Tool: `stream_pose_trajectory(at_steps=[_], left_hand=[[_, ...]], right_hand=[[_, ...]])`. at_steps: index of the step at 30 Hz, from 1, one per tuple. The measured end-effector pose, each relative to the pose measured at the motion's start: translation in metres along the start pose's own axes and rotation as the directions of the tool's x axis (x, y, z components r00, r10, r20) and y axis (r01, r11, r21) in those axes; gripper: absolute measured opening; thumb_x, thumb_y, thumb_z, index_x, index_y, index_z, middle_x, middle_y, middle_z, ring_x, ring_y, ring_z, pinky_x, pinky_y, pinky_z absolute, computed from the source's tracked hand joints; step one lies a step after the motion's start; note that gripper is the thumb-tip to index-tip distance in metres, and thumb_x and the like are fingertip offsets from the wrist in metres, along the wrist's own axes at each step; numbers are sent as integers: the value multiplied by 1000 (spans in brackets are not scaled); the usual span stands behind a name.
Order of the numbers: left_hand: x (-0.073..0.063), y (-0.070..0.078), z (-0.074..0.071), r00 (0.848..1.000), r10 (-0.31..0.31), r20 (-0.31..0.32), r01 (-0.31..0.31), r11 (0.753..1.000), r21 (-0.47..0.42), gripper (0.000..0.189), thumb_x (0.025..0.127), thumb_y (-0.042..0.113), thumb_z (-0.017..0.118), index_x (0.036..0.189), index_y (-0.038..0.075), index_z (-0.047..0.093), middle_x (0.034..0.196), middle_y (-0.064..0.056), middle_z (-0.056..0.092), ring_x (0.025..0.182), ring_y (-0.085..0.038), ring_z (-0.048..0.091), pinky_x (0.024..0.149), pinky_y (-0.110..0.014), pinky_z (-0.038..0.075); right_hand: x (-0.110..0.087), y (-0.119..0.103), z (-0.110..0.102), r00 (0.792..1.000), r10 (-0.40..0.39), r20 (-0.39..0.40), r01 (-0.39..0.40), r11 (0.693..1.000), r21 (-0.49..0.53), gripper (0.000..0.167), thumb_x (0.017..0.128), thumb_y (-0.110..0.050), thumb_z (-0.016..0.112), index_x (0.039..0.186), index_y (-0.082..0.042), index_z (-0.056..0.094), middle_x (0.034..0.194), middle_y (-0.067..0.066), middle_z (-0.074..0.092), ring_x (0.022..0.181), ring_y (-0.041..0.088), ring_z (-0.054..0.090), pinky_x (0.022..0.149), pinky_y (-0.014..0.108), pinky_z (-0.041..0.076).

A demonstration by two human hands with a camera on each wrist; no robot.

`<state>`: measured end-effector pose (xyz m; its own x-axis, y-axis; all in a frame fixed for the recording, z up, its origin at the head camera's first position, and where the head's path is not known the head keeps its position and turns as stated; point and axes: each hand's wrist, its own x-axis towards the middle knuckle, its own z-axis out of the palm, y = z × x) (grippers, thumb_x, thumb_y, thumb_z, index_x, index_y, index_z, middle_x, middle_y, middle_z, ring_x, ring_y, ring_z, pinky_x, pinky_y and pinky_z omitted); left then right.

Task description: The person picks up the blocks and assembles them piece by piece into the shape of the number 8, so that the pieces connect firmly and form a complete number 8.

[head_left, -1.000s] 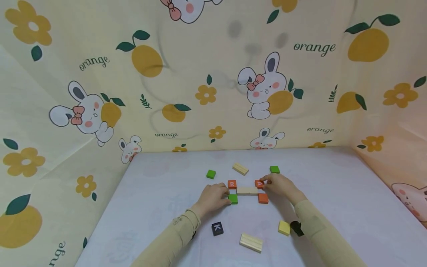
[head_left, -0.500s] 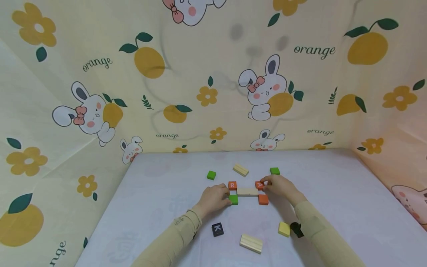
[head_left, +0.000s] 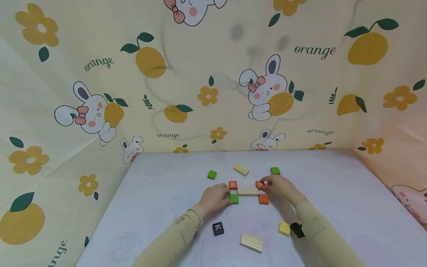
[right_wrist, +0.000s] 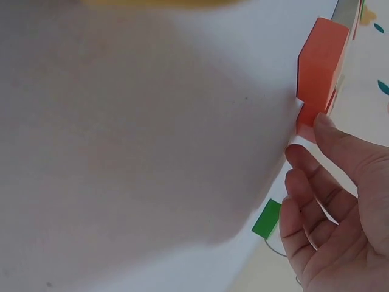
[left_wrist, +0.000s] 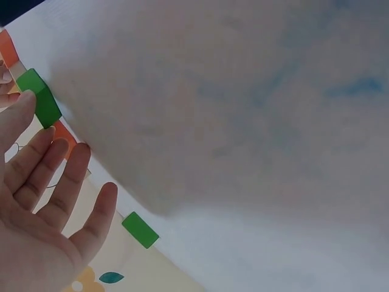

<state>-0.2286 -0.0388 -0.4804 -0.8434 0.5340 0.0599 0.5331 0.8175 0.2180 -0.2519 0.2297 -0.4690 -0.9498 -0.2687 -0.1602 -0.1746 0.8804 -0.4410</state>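
Observation:
My left hand point(head_left: 215, 198) is at the left side of a small group of blocks, pinching a green block point(left_wrist: 39, 97) between thumb and forefinger. Just beyond it lies a red block lettered R point(head_left: 232, 185). On the other side, my right hand point(head_left: 280, 185) pinches a red block lettered A point(head_left: 259, 185) by its right edge, its other fingers loosely bent. A plain wooden strip point(head_left: 248, 191) lies between the two pairs of blocks. Nearer than the A block is an orange-red block point(head_left: 264, 199), large in the right wrist view.
Around the group lie two green blocks point(head_left: 211, 174) and a grooved wooden piece point(head_left: 241, 170) at the back. In front are a black K block point(head_left: 218, 228), another grooved piece point(head_left: 251, 243) and a yellow block point(head_left: 284, 228) near the right sleeve. A printed cloth wall point(head_left: 186, 122) stands behind.
The head view has shifted slightly. Both hands and all the blocks keep their places relative to one another.

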Motion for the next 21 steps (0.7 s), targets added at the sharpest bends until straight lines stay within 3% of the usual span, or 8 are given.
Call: stream_pose_trajectory(at_steps=[14, 21], left_hand=[[0, 3, -1, 1000, -10, 15, 10, 1000, -6, 30, 80, 37, 70, 103, 17, 68, 101, 5, 66, 88, -9, 63, 72, -22, 51], [0, 2, -1, 1000, -17, 20, 18, 999, -29, 30, 81, 36, 69, 103, 17, 68, 102, 5, 66, 90, -10, 63, 74, -23, 51]], right_hand=[[-11, -2, -6, 999, -40, -31, 40, 999, 11, 34, 88, -16, 62, 121, -7, 61, 89, 2, 65, 77, 14, 54, 70, 34, 48], [-19, -2, -10, 994, -99, -47, 100, 995, 28, 33, 87, -17, 63, 118, -7, 63, 85, 2, 64, 75, 14, 53, 68, 31, 45]])
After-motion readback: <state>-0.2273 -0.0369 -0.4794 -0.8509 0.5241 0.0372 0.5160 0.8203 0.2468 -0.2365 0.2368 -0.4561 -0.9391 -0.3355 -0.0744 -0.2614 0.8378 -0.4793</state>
